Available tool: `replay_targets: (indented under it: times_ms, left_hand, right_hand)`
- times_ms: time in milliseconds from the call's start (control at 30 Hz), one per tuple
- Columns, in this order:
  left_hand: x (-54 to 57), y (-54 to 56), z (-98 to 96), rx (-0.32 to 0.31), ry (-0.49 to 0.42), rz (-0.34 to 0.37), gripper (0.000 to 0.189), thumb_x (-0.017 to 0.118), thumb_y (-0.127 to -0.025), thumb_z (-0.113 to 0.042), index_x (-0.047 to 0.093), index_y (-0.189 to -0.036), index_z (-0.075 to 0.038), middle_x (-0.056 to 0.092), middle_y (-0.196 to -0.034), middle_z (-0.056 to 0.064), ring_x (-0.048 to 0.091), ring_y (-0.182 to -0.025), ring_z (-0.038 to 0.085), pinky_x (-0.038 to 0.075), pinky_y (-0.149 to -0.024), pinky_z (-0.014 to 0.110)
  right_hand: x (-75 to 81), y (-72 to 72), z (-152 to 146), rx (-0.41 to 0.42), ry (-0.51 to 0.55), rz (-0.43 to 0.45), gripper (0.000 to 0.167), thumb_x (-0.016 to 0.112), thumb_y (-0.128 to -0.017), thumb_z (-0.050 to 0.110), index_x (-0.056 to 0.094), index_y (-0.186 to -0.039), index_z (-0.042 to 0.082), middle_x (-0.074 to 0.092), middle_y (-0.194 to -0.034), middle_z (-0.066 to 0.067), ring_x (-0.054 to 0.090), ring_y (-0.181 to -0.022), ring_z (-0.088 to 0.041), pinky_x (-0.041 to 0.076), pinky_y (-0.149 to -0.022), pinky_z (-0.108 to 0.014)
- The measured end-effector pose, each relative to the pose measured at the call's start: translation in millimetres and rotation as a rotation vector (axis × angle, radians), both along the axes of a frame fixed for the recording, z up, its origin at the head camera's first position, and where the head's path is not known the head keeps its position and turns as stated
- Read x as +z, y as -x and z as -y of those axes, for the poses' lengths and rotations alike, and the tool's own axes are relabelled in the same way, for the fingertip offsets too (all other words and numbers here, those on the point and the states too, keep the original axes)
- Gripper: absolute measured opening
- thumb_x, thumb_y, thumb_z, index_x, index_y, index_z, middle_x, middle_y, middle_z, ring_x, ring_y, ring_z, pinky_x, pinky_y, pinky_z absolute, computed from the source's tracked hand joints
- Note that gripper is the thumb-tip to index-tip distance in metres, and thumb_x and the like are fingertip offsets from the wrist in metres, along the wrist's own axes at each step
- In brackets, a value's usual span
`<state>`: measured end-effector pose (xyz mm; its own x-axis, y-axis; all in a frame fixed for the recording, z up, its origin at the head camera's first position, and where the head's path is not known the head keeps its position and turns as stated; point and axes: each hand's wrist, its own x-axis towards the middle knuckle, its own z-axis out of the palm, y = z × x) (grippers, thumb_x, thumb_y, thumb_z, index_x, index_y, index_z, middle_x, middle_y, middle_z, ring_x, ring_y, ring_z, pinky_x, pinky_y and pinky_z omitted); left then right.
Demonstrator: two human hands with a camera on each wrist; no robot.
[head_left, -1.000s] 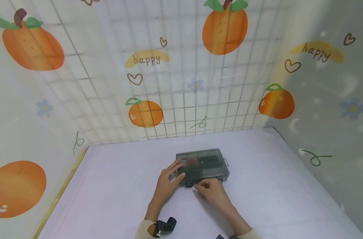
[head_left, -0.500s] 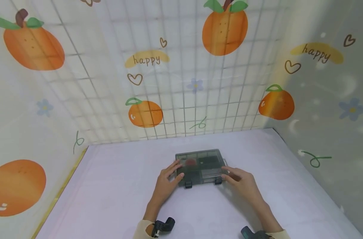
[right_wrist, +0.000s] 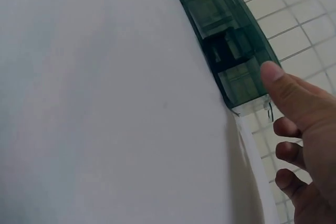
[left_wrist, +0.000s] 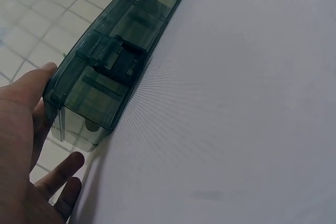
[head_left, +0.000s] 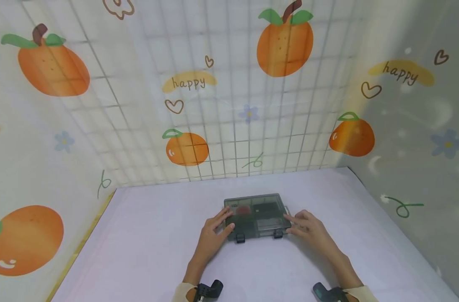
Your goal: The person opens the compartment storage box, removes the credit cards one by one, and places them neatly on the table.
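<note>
A dark translucent plastic organizer box (head_left: 267, 212) lies flat on the white table in the head view, with divided compartments under its lid. Its front side carries two black latches (head_left: 240, 238). My left hand (head_left: 211, 235) grips the box's left end, thumb at the front corner and fingers over the left edge. In the left wrist view two of its fingers (left_wrist: 62, 174) stretch free of the box. At the right end my right hand (head_left: 313, 230) holds the corner between thumb and index finger; its other fingers (right_wrist: 290, 153) curl away from the box.
A white cloth covers the table (head_left: 157, 247). Behind it and at both sides hang curtains printed with oranges (head_left: 188, 149), hearts and lettering. Wrist cameras (head_left: 210, 289) sit on both forearms. A small loop handle (head_left: 287, 209) sticks out of the box's right side.
My right hand has moved from the front latches to the box's right end, then slightly outward. My left hand keeps its place. The head view has tilted slightly up.
</note>
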<state>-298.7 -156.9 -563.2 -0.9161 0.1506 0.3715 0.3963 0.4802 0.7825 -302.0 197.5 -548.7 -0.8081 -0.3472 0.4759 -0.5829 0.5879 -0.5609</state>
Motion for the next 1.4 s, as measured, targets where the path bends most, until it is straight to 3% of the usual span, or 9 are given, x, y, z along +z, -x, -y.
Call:
replay_targets:
  times_ms: [133, 333, 533, 733, 967, 1200, 1400]
  left_hand:
    - [-2.2, -0.7, 1.2, 0.023, 0.008, 0.015, 0.052, 0.062, -0.098, -0.048, 0.058, -0.143, -0.023, 0.045, -0.152, -0.012, 0.048, -0.129, 0.020, 0.042, -0.103, 0.052]
    - [-2.6, 1.7, 4.2, 0.098, -0.084, 0.055, 0.046, 0.051, -0.104, -0.047, 0.052, -0.147, -0.031, 0.050, -0.146, -0.018, 0.053, -0.116, 0.013, 0.047, -0.096, 0.044]
    - [-3.1, 4.3, 5.7, 0.147, -0.106, 0.037, 0.041, 0.049, -0.106, -0.039, 0.055, -0.145, -0.029, 0.053, -0.146, -0.009, 0.056, -0.120, 0.013, 0.049, -0.097, 0.041]
    - [-5.6, 1.2, 7.8, 0.130, -0.118, 0.025, 0.041, 0.060, -0.102, -0.029, 0.058, -0.143, -0.023, 0.061, -0.136, -0.007, 0.062, -0.103, 0.012, 0.053, -0.089, 0.034]
    - [-6.6, 0.4, 5.9, 0.093, -0.121, 0.069, 0.052, 0.068, -0.094, -0.045, 0.057, -0.142, -0.027, 0.052, -0.144, -0.016, 0.060, -0.112, 0.008, 0.051, -0.095, 0.029]
    - [-2.1, 1.0, 5.7, 0.070, -0.104, 0.062, 0.049, 0.067, -0.095, -0.044, 0.062, -0.138, -0.021, 0.053, -0.145, -0.015, 0.061, -0.113, 0.012, 0.051, -0.095, 0.032]
    - [-4.6, 0.5, 6.9, 0.063, -0.111, 0.068, 0.049, 0.067, -0.095, -0.044, 0.064, -0.137, -0.019, 0.053, -0.145, -0.012, 0.062, -0.111, 0.012, 0.050, -0.096, 0.033]
  right_hand:
    - [-3.1, 0.3, -1, -0.006, 0.010, -0.013, 0.047, 0.082, -0.082, 0.017, 0.070, -0.126, 0.009, 0.057, -0.101, 0.000, 0.047, -0.079, -0.008, 0.044, -0.063, -0.021]
    - [-3.8, 2.9, 1, -0.010, 0.028, -0.116, 0.044, 0.083, -0.080, 0.010, 0.072, -0.122, 0.006, 0.058, -0.098, 0.000, 0.046, -0.078, -0.004, 0.043, -0.061, -0.017]
    - [9.2, 2.0, 6, -0.082, 0.023, -0.131, 0.041, 0.082, -0.081, 0.011, 0.073, -0.121, 0.009, 0.058, -0.097, 0.004, 0.048, -0.077, -0.004, 0.045, -0.061, -0.020]
    - [24.2, 2.8, 10, -0.122, 0.005, -0.116, 0.038, 0.081, -0.083, 0.012, 0.074, -0.121, 0.011, 0.059, -0.095, 0.005, 0.051, -0.079, -0.006, 0.047, -0.062, -0.023]
    - [43.4, 8.6, 11, -0.133, -0.005, -0.108, 0.034, 0.079, -0.086, 0.012, 0.074, -0.120, 0.011, 0.058, -0.094, 0.009, 0.052, -0.080, -0.007, 0.049, -0.066, -0.022]
    - [60.8, 19.1, 13, -0.146, 0.009, -0.098, 0.029, 0.076, -0.090, 0.013, 0.074, -0.119, 0.009, 0.059, -0.096, 0.007, 0.052, -0.081, -0.009, 0.049, -0.067, -0.022]
    - [71.0, 29.2, 16, -0.155, 0.034, -0.082, 0.026, 0.077, -0.090, 0.014, 0.075, -0.115, 0.009, 0.061, -0.096, 0.005, 0.052, -0.081, -0.012, 0.049, -0.067, -0.022]
